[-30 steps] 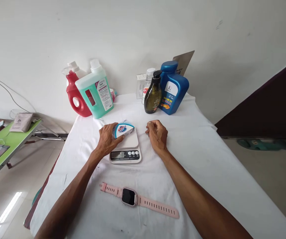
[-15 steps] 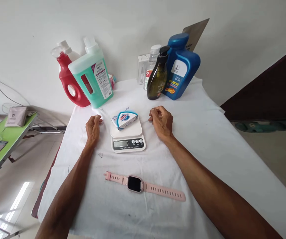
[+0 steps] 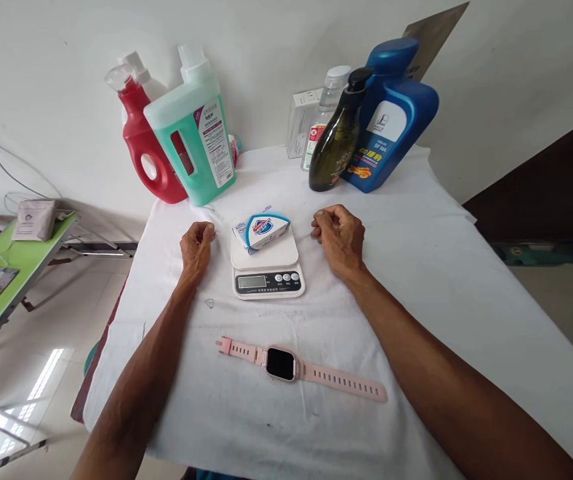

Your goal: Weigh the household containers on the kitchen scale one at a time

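Note:
A boxed bar of soap (image 3: 262, 231), white and blue, lies tilted on the plate of a white kitchen scale (image 3: 268, 285). The scale's display looks blank. My left hand (image 3: 196, 249) rests on the cloth just left of the scale, its fingers curled in with nothing seen in them. On the other side, my right hand (image 3: 340, 240) rests with fingers bent and thumb against them, also holding nothing visible. Neither hand touches the scale or the box. Nearer to me, a pink smartwatch (image 3: 281, 364) lies stretched out flat, its screen dark.
At the table's back left stand a red bottle (image 3: 159, 177) and a green jug (image 3: 201, 180). Back right hold a dark pump bottle (image 3: 334, 147), a blue bottle (image 3: 391, 133), a clear bottle (image 3: 324, 115) and a white box (image 3: 302, 120). A green side table (image 3: 21, 257) is at left.
The view has shifted slightly, so everything appears a little further right. Both hands keep their places beside the scale; the soap box and watch have not moved on the table.

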